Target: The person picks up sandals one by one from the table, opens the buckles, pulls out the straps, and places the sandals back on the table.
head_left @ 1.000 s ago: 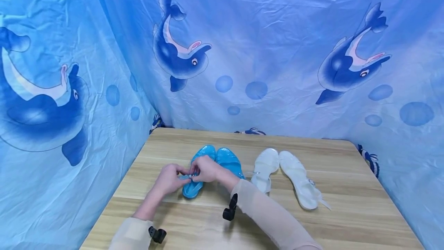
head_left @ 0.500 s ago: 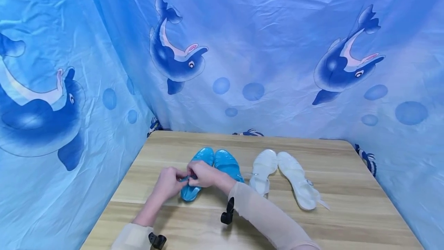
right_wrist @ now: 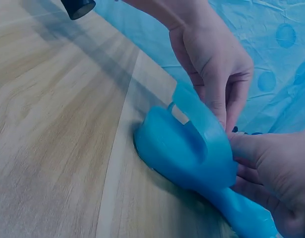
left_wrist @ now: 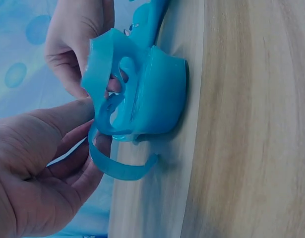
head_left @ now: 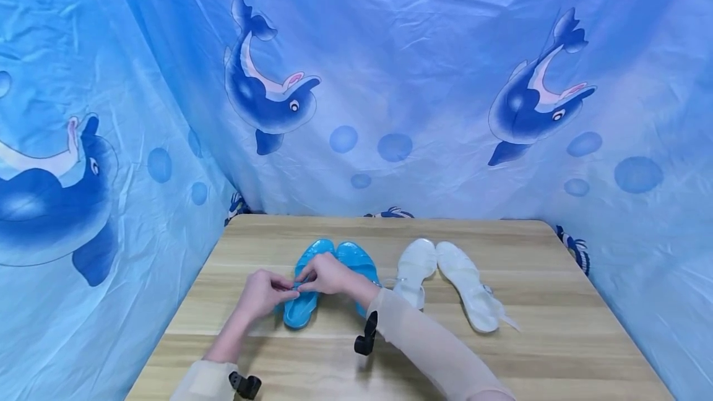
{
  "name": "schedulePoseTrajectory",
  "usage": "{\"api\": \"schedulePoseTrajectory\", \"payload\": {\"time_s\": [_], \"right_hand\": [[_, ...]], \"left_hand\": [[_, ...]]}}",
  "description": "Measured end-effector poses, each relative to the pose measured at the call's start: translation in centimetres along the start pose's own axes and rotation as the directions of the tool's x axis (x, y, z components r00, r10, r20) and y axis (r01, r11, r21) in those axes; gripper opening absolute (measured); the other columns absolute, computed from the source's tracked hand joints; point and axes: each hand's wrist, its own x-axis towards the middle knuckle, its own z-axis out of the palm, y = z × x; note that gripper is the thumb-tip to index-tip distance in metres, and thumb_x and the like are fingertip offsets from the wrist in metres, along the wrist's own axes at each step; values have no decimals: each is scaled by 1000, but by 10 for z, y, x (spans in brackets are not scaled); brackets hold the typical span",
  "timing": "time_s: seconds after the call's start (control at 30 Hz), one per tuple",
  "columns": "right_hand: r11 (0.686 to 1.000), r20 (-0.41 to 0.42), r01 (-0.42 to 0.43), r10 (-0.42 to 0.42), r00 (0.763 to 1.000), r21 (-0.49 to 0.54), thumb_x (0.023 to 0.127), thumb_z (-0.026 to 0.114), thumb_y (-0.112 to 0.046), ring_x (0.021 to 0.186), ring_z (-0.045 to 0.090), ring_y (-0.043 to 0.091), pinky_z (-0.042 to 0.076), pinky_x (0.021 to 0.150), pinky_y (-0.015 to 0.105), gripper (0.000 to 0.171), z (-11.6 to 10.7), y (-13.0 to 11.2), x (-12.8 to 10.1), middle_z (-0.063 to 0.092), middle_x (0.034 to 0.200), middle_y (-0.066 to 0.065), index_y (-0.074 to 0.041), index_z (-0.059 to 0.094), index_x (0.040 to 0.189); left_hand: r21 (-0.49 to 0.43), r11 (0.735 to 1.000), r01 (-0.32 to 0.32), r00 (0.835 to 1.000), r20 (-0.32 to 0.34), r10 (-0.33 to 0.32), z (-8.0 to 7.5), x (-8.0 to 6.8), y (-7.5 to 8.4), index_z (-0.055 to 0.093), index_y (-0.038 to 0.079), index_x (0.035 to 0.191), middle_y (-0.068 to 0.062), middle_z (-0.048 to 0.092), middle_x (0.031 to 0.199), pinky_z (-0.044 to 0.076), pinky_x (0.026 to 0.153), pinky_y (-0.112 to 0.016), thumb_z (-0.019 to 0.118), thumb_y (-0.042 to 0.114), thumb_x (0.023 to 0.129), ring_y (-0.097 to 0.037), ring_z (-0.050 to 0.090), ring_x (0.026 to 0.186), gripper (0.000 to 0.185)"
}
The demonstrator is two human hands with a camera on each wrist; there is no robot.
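Note:
Two glossy blue jelly sandals lie side by side on the wooden table [head_left: 267,351]. Both hands meet over the heel of the left blue sandal [head_left: 301,311]. My left hand [head_left: 285,293] pinches its loose ankle strap [left_wrist: 120,169], which curls free beside the heel cup [left_wrist: 157,94]. My right hand [head_left: 311,278] pinches the strap band on the other side of the heel [right_wrist: 192,148]. In the right wrist view the left hand [right_wrist: 212,64] sits behind the band and the right hand [right_wrist: 276,171] beside it. The right blue sandal [head_left: 362,260] lies partly under the right wrist.
A pair of white translucent sandals [head_left: 414,268] [head_left: 468,289] lies to the right of the blue pair, one with its strap undone. A blue dolphin-print curtain [head_left: 390,110] closes in the table at the back and on both sides. Bare wood [head_left: 557,339] shows at the front right.
Both hands stay at the left blue sandal's heel strap, fingers shifting slightly. The head view has drifted, so everything sits a little further left in the picture. The white sandals have not moved.

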Motion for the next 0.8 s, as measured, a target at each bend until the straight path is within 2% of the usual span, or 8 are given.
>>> {"api": "schedulePoseTrajectory", "payload": {"time_s": [0.1, 0.37, 0.53, 0.67, 0.8], "right_hand": [[1000, 19, 9, -9, 1000, -17, 98, 80, -28, 76, 68, -11, 53, 68, 8, 17, 1, 0, 1, 83, 101, -9, -21, 85, 112], [994, 79, 98, -94, 992, -41, 97, 80, -24, 84, 70, -11, 53, 76, 6, 12, 2, 1, 6, 83, 98, -10, -18, 85, 107], [996, 124, 89, -86, 988, -19, 95, 81, -17, 80, 67, -10, 54, 73, 7, 9, 3, 2, 12, 80, 95, -7, -14, 80, 104], [995, 101, 102, -101, 990, -10, 92, 80, -14, 77, 65, -9, 54, 72, 7, 8, 8, 6, 12, 77, 91, -6, -12, 76, 98], [993, 66, 121, -120, 991, -8, 90, 78, -14, 76, 64, -9, 53, 71, 7, 6, 13, 10, 12, 75, 89, -6, -13, 72, 94]], "left_hand": [[0, 1000, 6, 1000, 2, -6, -1, -1, 0, 87, 11, 91, -5, 83, 87, 60, 66, -22, 95, 20, 80, -9, 74, 75, 16], [3, 999, 37, 999, 21, -38, -2, -4, 1, 86, 11, 90, -3, 82, 86, 59, 65, -22, 98, 21, 76, -8, 73, 74, 21], [70, 997, -39, 997, 66, 35, -2, -2, 5, 87, 10, 92, -3, 83, 87, 59, 66, -23, 97, 19, 77, -9, 74, 76, 20], [106, 986, -126, 989, 96, 116, -5, 0, 5, 87, 11, 94, -4, 84, 90, 58, 65, -21, 95, 19, 79, -7, 73, 75, 18], [127, 978, -164, 985, 79, 155, -4, 2, 2, 87, 11, 93, -3, 84, 89, 57, 64, -20, 93, 19, 81, -5, 72, 73, 15]]}}
